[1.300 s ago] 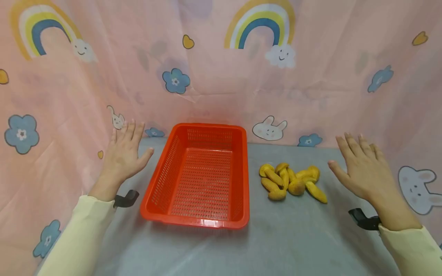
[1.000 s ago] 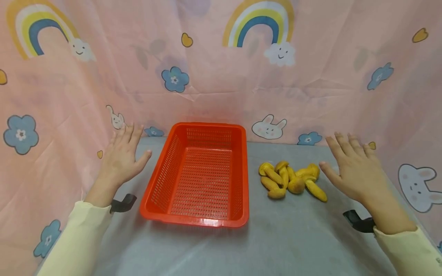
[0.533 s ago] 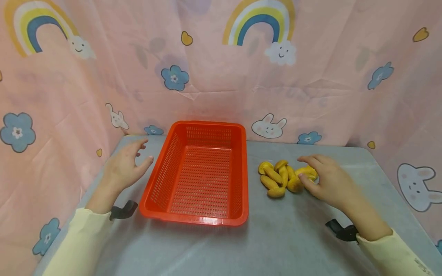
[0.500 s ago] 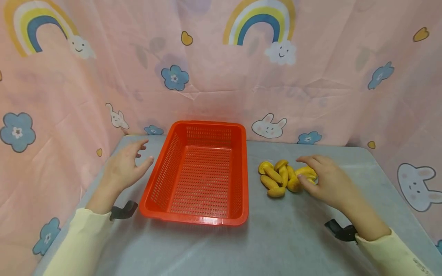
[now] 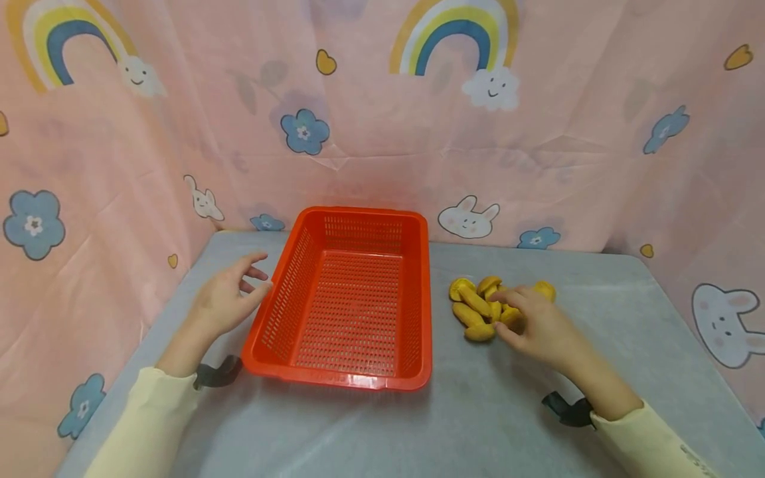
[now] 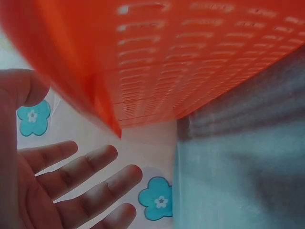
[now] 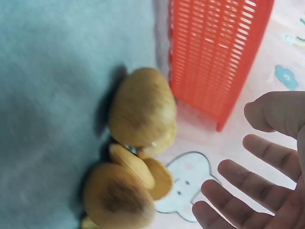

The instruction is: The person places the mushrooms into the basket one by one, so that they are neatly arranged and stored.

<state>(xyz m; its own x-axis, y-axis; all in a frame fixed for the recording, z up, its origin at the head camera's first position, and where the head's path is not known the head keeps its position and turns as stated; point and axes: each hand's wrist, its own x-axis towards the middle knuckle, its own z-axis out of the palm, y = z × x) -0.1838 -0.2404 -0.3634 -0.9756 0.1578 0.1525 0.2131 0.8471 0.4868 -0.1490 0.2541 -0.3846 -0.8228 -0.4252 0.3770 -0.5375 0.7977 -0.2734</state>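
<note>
Mushrooms (image 5: 477, 305), yellow and overlapping, lie on the grey table (image 5: 478, 411) at three o'clock from the red basket (image 5: 349, 309). Over the four o'clock side of their heap hangs the right hand (image 5: 538, 325), fingers and thumb apart, holding nothing. At nine o'clock from the basket, the left hand (image 5: 228, 295) is relaxed beside the rim, digits apart and likewise holding nothing; whether its thumb touches the plastic, I cannot tell.

Because the stems cross, a hurried pinch might catch two together or roll a neighbour away, and a low sweep of the fingertips could scatter the heap. A left thumb knocking the rim might shift the basket, which looks light.

From the head, the right hand covers part of the heap; the right wrist view shows a gap between fingertips and mushrooms, and a dark patch on one cap (image 7: 121, 200). Only the left wrist view shows the basket's left outer wall (image 6: 143, 86); only the head view shows its floor.
</note>
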